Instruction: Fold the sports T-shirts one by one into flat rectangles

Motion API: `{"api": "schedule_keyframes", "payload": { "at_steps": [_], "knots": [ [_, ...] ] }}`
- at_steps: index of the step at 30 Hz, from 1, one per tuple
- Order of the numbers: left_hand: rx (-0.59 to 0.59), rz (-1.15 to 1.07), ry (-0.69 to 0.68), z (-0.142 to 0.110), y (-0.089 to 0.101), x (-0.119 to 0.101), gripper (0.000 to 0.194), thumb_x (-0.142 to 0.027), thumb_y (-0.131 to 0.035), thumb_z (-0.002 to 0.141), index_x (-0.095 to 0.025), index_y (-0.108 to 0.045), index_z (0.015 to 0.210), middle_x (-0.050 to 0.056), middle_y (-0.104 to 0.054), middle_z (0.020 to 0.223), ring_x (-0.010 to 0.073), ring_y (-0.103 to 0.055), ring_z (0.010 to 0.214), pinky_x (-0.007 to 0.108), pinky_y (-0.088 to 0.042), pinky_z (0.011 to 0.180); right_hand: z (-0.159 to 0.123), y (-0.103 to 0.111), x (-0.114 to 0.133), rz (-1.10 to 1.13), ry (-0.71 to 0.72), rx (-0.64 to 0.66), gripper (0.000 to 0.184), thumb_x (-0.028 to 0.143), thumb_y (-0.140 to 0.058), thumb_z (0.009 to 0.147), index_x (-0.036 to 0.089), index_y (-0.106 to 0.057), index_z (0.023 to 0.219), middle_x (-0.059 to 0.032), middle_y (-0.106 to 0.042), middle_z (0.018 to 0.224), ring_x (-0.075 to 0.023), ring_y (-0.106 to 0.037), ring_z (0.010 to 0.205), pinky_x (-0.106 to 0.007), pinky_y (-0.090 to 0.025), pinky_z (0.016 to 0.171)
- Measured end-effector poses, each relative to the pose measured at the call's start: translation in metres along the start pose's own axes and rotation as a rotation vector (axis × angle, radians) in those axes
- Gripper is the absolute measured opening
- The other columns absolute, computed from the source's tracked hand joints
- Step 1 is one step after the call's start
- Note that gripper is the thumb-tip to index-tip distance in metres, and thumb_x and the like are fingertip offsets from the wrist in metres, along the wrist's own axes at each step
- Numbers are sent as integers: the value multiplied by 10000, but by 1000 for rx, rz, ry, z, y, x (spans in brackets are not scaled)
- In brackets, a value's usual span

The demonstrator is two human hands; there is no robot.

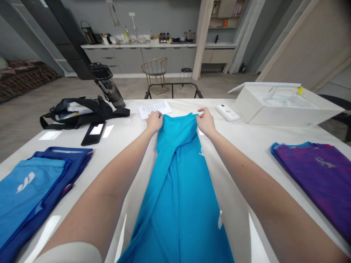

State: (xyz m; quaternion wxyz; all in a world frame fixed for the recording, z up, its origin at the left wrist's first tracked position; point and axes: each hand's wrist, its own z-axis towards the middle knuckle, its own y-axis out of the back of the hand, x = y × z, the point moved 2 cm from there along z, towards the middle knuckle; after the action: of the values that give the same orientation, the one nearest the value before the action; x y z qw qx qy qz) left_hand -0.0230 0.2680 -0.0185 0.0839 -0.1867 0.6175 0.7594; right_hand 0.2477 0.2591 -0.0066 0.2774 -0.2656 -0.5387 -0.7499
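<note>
A bright blue long-sleeved shirt (189, 175) lies lengthwise on the white table, its sides folded in and one sleeve running down its left part. At the shirt's far left corner, my left hand (155, 121) pinches the cloth between thumb and fingers. My right hand (205, 122) grips the far right corner the same way, with some fingers lifted off the cloth. Small white tags stick out along the shirt's right edge. The near end of the shirt runs out of view at the bottom.
Folded blue clothes (38, 182) lie at left, a folded purple shirt (318, 171) at right. Farther back are a black bag (82, 111), a phone (93, 133), a dark bottle (108, 86), a printed paper (155, 109), a white device (227, 113) and an open white box (285, 109).
</note>
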Motion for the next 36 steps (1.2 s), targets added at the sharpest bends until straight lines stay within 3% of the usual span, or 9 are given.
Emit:
{"api": "schedule_keyframes", "payload": {
  "at_steps": [2,5,10,13,16,19,23,30,36],
  "knots": [
    [-12,29,19,-14,-2,1,367,-363,-456,996,-225,-551,1322,163,-551,1355,354,-496,1281,528,-406,1024,-1,-10,-8,-92,-43,63,291,216,-541,890,214,-613,1172,-74,-706,940,-267,-642,902,-372,-488,827],
    [-65,63,-110,-47,4,0,458,-353,-441,1007,-223,-461,1445,165,-534,1396,351,-477,1301,516,-392,1041,-16,-21,-17,-225,-64,109,306,274,-543,923,201,-604,1214,-134,-666,1130,-300,-629,998,-407,-496,851],
    [-29,18,-381,-123,34,5,374,-345,-426,1026,-232,-529,1367,120,-586,1347,296,-534,1250,440,-409,1028,-64,-10,11,-356,177,39,333,288,-497,971,173,-612,1262,-184,-577,1257,-347,-577,1124,-444,-483,907],
    [14,-31,-408,-183,53,13,303,-344,-440,1022,-221,-576,1263,96,-645,1232,266,-596,1159,405,-445,971,-109,-1,44,-317,412,167,292,264,-490,990,183,-642,1226,-160,-600,1212,-319,-578,1132,-421,-466,951],
    [97,-36,-373,-246,69,20,218,-354,-486,1000,-225,-620,1113,72,-686,1092,246,-647,1046,381,-473,902,-168,2,72,-201,618,437,252,234,-515,988,214,-661,1192,-104,-626,1176,-249,-613,1076,-353,-473,943],
    [174,5,-314,-304,84,27,213,-427,-535,972,-240,-637,972,56,-695,975,244,-671,959,378,-483,844,-226,4,91,-122,709,608,262,217,-527,987,230,-661,1212,-72,-636,1159,-208,-634,1039,-312,-482,909],
    [150,99,-268,-367,101,35,262,-491,-581,933,-240,-643,969,81,-693,983,278,-673,956,420,-473,834,-280,2,109,-178,755,668,357,196,-551,974,263,-640,1313,-62,-630,1148,-197,-643,997,-294,-478,850],
    [106,245,-175,-427,115,47,229,-363,-527,968,-188,-654,1043,108,-706,1064,296,-657,1039,433,-437,863,-313,-3,131,-417,793,641,234,249,-516,1024,235,-702,1166,-70,-631,1098,-198,-632,978,-277,-449,802],
    [58,75,-202,-458,140,35,137,-291,-537,986,-213,-631,1049,45,-747,994,238,-689,947,414,-416,919,-330,23,142,-444,727,486,222,203,-473,1026,204,-655,1152,-88,-646,1142,-221,-618,1044,-298,-429,842]
  ]
}}
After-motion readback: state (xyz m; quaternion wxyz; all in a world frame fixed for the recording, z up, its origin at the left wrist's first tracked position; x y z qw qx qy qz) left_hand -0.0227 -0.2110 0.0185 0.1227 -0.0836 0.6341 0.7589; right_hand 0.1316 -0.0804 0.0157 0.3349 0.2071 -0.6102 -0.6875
